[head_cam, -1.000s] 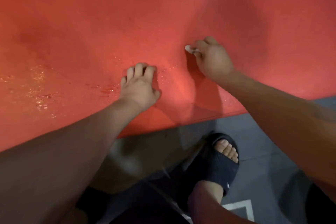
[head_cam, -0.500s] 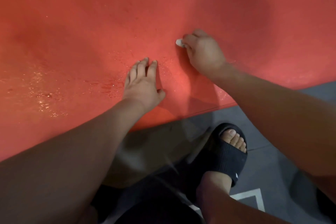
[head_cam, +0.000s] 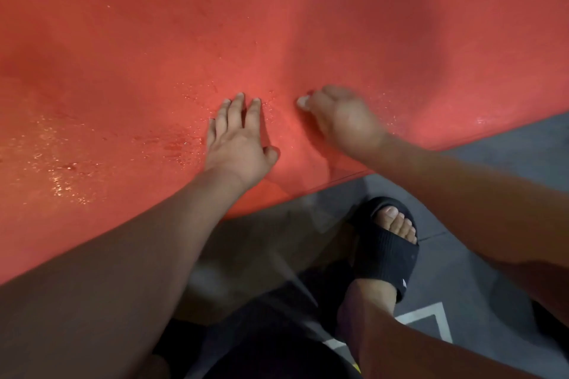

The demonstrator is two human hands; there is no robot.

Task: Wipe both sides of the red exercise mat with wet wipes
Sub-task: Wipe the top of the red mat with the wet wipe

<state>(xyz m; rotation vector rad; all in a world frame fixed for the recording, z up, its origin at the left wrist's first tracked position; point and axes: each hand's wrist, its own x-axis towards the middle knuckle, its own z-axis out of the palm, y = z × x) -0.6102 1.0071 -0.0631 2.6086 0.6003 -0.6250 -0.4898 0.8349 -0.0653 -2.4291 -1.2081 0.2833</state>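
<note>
Two hands work the mat (head_cam: pixel 184 40), which fills the view from 9 to 2 o'clock. The left hand (head_cam: pixel 238 141) presses flat, fingers spread. The right hand (head_cam: pixel 341 120), fingers curled round a wipe (head_cam: pixel 303 100), has drawn back toward 6 o'clock, so wiping of this side continues.

Left hand (head_cam: pixel 238 144) flat, right hand (head_cam: pixel 341 120) pinching wipe (head_cam: pixel 303 100).

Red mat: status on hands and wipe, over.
Left hand flat on red exercise mat. Right hand grips small white wet wipe against it. Wet droplets left of hands. Nothing blocking.
</note>
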